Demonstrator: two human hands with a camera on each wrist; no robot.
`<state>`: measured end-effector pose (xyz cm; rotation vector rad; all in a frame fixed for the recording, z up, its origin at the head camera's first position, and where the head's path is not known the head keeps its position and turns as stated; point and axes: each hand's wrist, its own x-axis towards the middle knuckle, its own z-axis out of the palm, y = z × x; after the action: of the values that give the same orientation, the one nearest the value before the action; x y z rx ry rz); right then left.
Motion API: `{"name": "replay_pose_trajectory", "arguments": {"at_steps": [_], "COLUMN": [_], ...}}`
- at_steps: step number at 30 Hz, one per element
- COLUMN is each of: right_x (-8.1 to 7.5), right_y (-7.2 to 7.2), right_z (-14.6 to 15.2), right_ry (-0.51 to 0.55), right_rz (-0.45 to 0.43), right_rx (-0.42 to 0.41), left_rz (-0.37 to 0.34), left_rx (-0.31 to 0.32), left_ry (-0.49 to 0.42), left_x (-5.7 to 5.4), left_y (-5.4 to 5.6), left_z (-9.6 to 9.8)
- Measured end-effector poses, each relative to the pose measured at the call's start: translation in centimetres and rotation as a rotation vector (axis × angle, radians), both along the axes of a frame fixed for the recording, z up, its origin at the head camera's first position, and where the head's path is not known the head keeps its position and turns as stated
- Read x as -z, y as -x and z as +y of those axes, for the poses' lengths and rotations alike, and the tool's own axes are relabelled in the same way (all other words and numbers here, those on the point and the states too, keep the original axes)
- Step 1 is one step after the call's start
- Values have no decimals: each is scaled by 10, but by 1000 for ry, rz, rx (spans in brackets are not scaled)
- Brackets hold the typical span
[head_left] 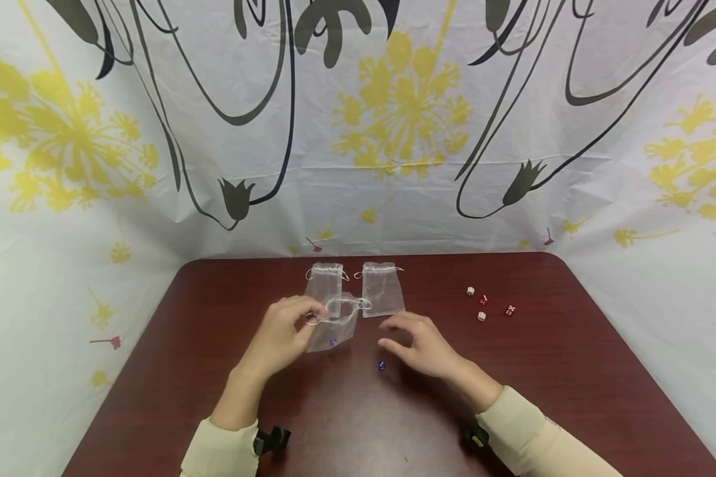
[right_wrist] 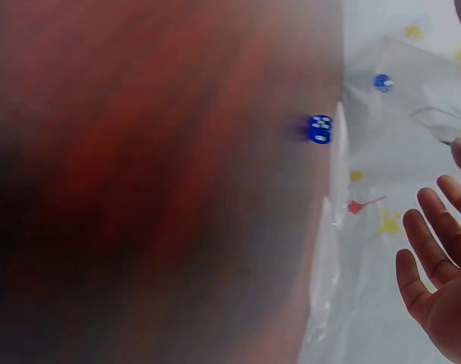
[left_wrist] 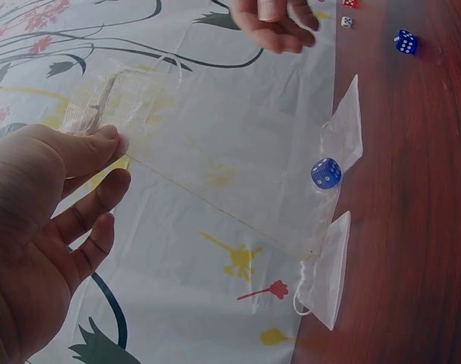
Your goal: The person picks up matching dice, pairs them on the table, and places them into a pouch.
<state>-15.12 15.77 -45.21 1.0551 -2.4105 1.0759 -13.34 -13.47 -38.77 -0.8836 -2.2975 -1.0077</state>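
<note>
My left hand (head_left: 282, 333) pinches the top edge of a sheer white drawstring pouch (left_wrist: 208, 159) between thumb and fingers. One blue die (left_wrist: 326, 174) lies inside, at the bottom of the pouch. My right hand (head_left: 425, 344) hovers just right of the pouch, its fingers loosely bent with nothing between them; the right wrist view shows its fingers (right_wrist: 431, 235) spread. A second blue die (head_left: 382, 365) sits on the table below the right fingertips.
Two more sheer pouches (head_left: 384, 291) lie flat toward the back of the dark red table (head_left: 227, 291). Off to the right are two white dice (head_left: 481, 317) and two red dice (head_left: 510, 310). A patterned cloth (head_left: 346, 199) hangs behind the table.
</note>
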Motion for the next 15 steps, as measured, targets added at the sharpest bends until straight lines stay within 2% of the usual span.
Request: {"name": "replay_pose_trajectory", "arguments": {"at_steps": [9,15], "right_x": [10,14], "right_y": [-4,-5], "right_z": [-3,-4], "right_ry": [-110,-242], "right_rz": [-52,-118], "right_rx": [-19,-22], "left_rz": [-5,-12], "left_rx": [-1,-8], "left_ry": [0,5], "left_x": [0,0], "left_y": [0,0], "left_z": [1,-1]}}
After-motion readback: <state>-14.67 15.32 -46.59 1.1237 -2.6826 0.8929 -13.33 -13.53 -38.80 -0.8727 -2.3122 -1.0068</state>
